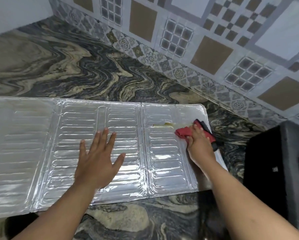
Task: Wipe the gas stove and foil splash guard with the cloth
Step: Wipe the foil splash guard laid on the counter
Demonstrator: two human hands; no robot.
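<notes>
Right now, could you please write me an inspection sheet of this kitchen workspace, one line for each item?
Surface: marbled stone counter, bare behind the guard.
Job's things: foil splash guard lies flat and unfolded on the counter; a brownish stain on its right panel; red cloth bunched beside the stain.
Clutter: red and black object under the right hand, kind unclear.
Grips: left hand open, flat on the middle panel; right hand shut on the cloth.
Cables: nothing seen.
Surroundings: patterned tiled wall; black appliance at right, possibly the stove.
</notes>
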